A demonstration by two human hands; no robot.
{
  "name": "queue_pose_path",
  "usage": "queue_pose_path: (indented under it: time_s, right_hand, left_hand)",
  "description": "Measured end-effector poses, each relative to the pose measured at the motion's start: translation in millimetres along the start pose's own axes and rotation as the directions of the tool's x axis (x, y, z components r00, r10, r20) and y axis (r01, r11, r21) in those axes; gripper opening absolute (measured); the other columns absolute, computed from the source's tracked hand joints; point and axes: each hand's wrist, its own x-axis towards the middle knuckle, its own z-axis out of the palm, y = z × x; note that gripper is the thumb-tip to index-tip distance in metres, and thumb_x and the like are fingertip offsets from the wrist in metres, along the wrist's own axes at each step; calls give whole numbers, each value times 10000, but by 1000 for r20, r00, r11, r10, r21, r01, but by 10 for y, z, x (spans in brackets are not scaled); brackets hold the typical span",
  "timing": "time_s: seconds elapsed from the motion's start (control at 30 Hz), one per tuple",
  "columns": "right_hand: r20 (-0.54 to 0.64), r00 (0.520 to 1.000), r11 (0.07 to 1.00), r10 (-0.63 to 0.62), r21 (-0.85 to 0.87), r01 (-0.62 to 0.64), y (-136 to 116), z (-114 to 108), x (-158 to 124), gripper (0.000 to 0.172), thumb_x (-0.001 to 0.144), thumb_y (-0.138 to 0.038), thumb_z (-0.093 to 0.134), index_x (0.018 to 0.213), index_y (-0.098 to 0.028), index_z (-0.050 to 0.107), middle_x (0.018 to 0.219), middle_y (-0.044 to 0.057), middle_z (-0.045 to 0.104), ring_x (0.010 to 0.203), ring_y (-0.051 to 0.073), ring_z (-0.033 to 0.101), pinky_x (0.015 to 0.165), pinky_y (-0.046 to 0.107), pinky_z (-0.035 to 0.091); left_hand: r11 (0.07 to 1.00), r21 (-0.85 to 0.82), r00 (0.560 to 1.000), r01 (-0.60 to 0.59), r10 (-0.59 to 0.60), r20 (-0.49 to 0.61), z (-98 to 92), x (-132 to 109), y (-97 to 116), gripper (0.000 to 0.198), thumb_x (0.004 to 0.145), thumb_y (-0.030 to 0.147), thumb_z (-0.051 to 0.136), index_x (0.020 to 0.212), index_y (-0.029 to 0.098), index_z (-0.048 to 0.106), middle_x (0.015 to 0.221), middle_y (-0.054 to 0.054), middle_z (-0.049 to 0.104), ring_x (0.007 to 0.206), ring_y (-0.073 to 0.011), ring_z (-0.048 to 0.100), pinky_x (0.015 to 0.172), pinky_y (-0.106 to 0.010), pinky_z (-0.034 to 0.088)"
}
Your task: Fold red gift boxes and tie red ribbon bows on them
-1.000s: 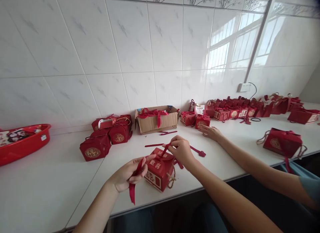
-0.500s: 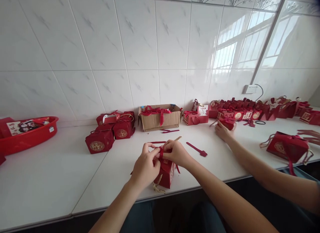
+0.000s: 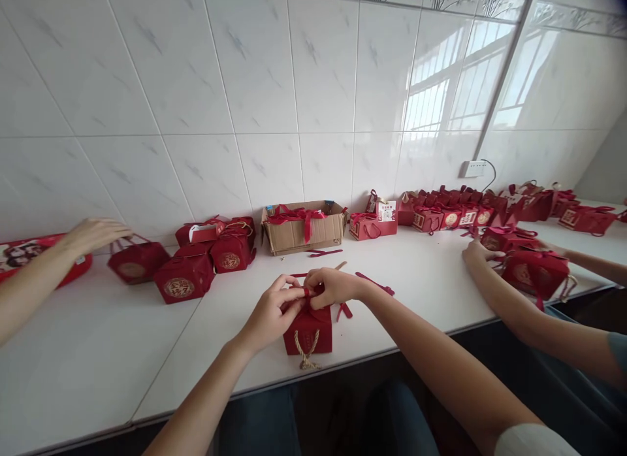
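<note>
A red gift box [image 3: 307, 332] with a twisted gold cord handle stands near the front edge of the white table. Over its top, my left hand [image 3: 275, 309] pinches a red ribbon [image 3: 307, 291] with fingers closed. My right hand [image 3: 332, 289] is closed on the same ribbon, its fingertips close to those of my left hand. A ribbon end [image 3: 345, 310] sticks out at the box's right side. Part of the ribbon is hidden behind my fingers.
Behind stands a cardboard box [image 3: 304, 230] of red ribbons. Red boxes [image 3: 186, 276] are at the left, more [image 3: 453, 215] along the wall. Another person's hand [image 3: 98, 234] holds a red box [image 3: 138, 262] at far left; other hands [image 3: 480, 257] handle boxes at right.
The box before me has turned so its cord side faces me. A person's hand with a red box has appeared at the left. On the right, another person's hand and box have come together.
</note>
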Motion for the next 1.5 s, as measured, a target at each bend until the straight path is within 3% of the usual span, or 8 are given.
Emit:
queue_pose_path:
  time_s: [0.43, 0.67, 0.83, 1.0, 1.13, 1.3, 1.4, 1.5]
  right_hand:
    - [-117, 992, 982, -38, -189, 15, 174, -111, -237, 87, 627, -132, 625, 593, -162, 551, 924, 41, 600, 760, 152, 552, 666, 272, 425]
    - [-169, 985, 975, -42, -222, 4, 220, -49, -335, 75, 648, -131, 605, 636, -174, 545, 1003, 60, 621, 877, 203, 590, 750, 335, 471]
    - [-73, 997, 997, -4, -76, -2, 172, 4, -354, 158, 632, -137, 607, 568, -166, 465, 1167, 69, 587, 737, 154, 629, 568, 270, 512]
    - [-21, 999, 998, 29, 51, -28, 140, 50, -389, 169, 627, -153, 593, 563, -163, 436, 1295, 84, 523, 530, 86, 591, 389, 231, 440]
    - [-75, 997, 999, -33, -3, 33, 106, 76, -407, 162, 604, -107, 612, 549, -169, 473, 1244, 100, 588, 868, 210, 656, 617, 286, 500]
    - [-103, 994, 999, -29, -17, 28, 98, 91, -450, 170, 630, -113, 649, 562, -179, 508, 1250, 109, 594, 1159, 277, 543, 815, 343, 476]
    - [-103, 994, 996, -20, 84, 29, 224, 102, -499, 99, 754, -269, 643, 734, -180, 605, 1275, 125, 563, 1070, 259, 593, 772, 347, 501]
    - [-65, 998, 946, -20, 321, 40, 443, 171, -538, 593, 761, -486, 647, 1274, -251, 465, 1431, 150, 378, 932, 203, 632, 684, 317, 532]
  left_hand:
    - [946, 49, 935, 321, -308, -173, -136, -64, -238, 154, 758, 294, 554, 725, 176, 647, 833, -32, 600, 539, -114, 485, 592, -278, 428]
    - [951, -69, 952, 301, -304, -43, -235, -122, -148, 149, 761, 271, 495, 647, 191, 545, 1024, -54, 596, 924, -200, 576, 798, -302, 437]
    - [895, -339, 957, 289, -274, 91, -228, -156, -73, 189, 748, 290, 600, 642, 181, 489, 1182, -65, 560, 988, -199, 547, 852, -303, 409]
    - [839, -426, 939, 337, -331, 92, -157, -178, -174, 221, 775, 317, 603, 641, 166, 513, 972, -55, 620, 735, -142, 565, 698, -278, 430]
    - [909, -321, 955, 265, -294, -44, -101, -189, -265, 158, 731, 244, 624, 612, 161, 560, 995, -72, 624, 805, -172, 580, 696, -277, 447]
    - [906, -302, 935, 297, -340, -99, -62, -190, -237, 130, 744, 291, 602, 720, 165, 624, 1107, -77, 599, 695, -133, 581, 648, -283, 484]
    - [843, -401, 900, 358, -426, -91, -65, -220, -219, 120, 723, 274, 624, 753, 171, 572, 1143, -70, 595, 773, -146, 612, 704, -283, 499]
    - [728, -582, 868, 363, -491, -74, -30, -304, -252, 210, 719, 288, 651, 870, 202, 533, 1237, -68, 564, 981, -191, 620, 807, -298, 496]
